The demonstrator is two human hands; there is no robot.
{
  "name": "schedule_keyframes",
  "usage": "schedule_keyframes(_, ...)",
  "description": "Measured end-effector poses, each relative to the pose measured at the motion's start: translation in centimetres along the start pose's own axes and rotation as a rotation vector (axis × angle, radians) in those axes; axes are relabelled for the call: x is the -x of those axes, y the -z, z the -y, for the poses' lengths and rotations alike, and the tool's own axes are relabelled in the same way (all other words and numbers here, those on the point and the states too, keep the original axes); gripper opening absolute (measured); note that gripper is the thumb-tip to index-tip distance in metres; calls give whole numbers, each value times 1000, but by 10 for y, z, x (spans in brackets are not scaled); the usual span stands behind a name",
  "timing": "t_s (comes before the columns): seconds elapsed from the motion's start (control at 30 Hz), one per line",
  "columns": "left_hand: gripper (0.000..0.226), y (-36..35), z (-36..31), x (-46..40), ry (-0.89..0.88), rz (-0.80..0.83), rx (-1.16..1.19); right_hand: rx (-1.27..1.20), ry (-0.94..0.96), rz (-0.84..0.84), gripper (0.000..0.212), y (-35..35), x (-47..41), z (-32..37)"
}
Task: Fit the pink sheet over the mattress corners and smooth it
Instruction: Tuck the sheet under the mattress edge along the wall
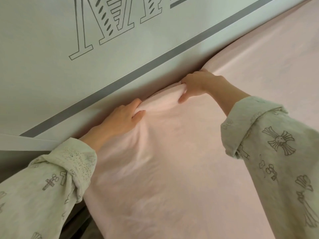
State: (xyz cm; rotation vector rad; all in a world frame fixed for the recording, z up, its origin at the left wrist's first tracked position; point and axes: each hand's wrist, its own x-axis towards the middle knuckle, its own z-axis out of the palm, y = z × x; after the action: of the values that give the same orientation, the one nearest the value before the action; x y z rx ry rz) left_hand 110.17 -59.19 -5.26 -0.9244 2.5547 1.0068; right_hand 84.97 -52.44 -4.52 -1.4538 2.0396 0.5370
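The pink sheet [172, 161] covers the mattress from the middle of the view to the right edge. Its far edge is bunched into a raised fold where the mattress meets the wall. My left hand [122, 116] grips the left end of that fold, thumb on top and fingers tucked down behind the edge. My right hand [198, 83] pinches the right end of the fold, with its fingertips pushed into the gap by the wall. Wrinkles run from the fold toward me. The mattress itself is hidden under the sheet.
A pale wall [51, 49] with a grey stripe [120, 83] and outlined letters runs diagonally right behind the mattress edge. A white ledge [20, 140] and dark floor [77, 221] show at the lower left. Patterned sleeves cover both forearms.
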Motion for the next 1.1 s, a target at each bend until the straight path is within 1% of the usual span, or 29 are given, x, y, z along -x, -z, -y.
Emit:
schedule_keyframes(0.07, 21, -2, -3, -2, -2, 7, -14, 25, -25, -45, 61, -4, 0, -10)
schedule_keyframes(0.1, 20, -3, -5, -3, 2, 24, -14, 34, -23, -96, 55, -9, 0, -12)
schedule_keyframes(0.17, 22, -2, -11, -8, 31, 85, -15, 23, -10, -230, 48, -21, 6, -14)
schedule_keyframes(0.23, 27, 0, -20, -14, 31, 146, 20, -25, -2, -346, 45, -36, 16, -15)
schedule_keyframes(0.3, 29, 0, -32, -22, 7, 142, 38, -79, -5, -466, 43, -50, 26, -16)
schedule_keyframes(0.37, 35, -4, -49, -36, -76, 73, 25, -99, -37, -551, 38, -60, 32, -16)
schedule_keyframes(0.43, 45, -10, -69, -49, -245, 56, 25, -142, -63, -580, 33, -64, 36, -17)
schedule_keyframes(0.47, 46, -16, -77, -55, -311, 67, -6, -158, -61, -589, 31, -65, 39, -17)
schedule_keyframes(0.5, 38, -20, -85, -59, -348, 69, -62, -192, -64, -597, 30, -67, 43, -18)
schedule_keyframes(0.57, 16, -26, -92, -59, -292, 76, -194, -357, -125, -628, 39, -71, 53, -21)
schedule_keyframes(0.6, 17, -29, -92, -60, -274, 87, -215, -490, -191, -688, 43, -72, 59, -24)
schedule_keyframes(0.67, 17, -33, -91, -61, -277, 117, -151, -781, -406, -811, 39, -66, 69, -26)
schedule_keyframes(0.7, 15, -34, -91, -63, -294, 120, -127, -929, -524, -794, 36, -62, 69, -29)
schedule_keyframes(0.73, 19, -33, -92, -65, -306, 126, -109, -1088, -616, -703, 42, -54, 66, -30)
schedule_keyframes(0.8, 35, -34, -96, -71, -343, 174, -63, -1423, -702, -484, 57, -42, 56, -32)
schedule_keyframes(0.83, 39, -34, -99, -73, -350, 201, -40, -1546, -715, -418, 56, -40, 50, -33)
schedule_keyframes(0.87, 42, -33, -102, -73, -344, 226, -28, -1634, -713, -372, 48, -39, 46, -32)
schedule_keyframes(0.93, 42, -33, -108, -78, -306, 273, 26, -1764, -736, -322, 21, -41, 41, -36)
schedule_keyframes(0.97, 39, -32, -111, -80, -270, 268, 69, -1823, -749, -300, 9, -42, 41, -37)
schedule_keyframes(1.03, 32, -32, -112, -96, -192, 185, 102, -1931, -760, -276, 10, -47, 43, -40)
schedule_keyframes(1.07, 34, -32, -113, -108, -135, 139, 114, -1963, -751, -272, 7, -50, 46, -41)
schedule_keyframes(1.1, 34, -34, -113, -123, -77, 112, 138, -1981, -740, -268, 8, -52, 48, -43)
